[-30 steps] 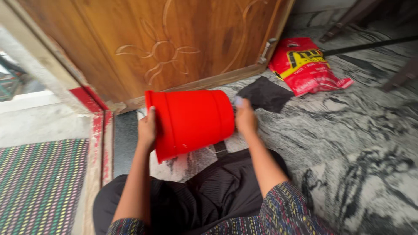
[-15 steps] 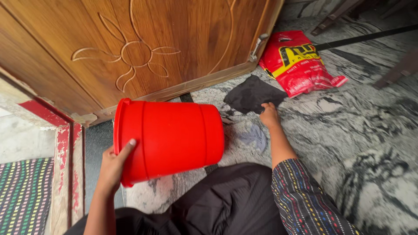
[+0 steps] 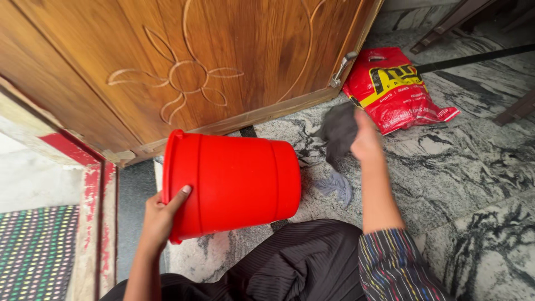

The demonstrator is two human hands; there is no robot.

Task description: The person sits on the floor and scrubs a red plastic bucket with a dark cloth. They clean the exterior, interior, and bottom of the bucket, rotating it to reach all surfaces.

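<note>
The left hand grips the rim of a red bucket, thumb laid over the outside wall and the other fingers hidden, presumably curled inside the rim. The bucket is tipped on its side, mouth to the left, held above the marble floor just near of the carved wooden door. The right hand is raised to the right of the bucket, fingers closed on a dark grey cloth that hangs from it; a paler rag lies on the floor below. Risk: the bucket is carried by one hand at the rim only, so a slackened thumb could let it roll or drop onto the floor. The hanging cloth could also slip. A red plastic bag, flat and crumpled, with a yellow band and dark print, lies at far right beside the door's edge.
</note>
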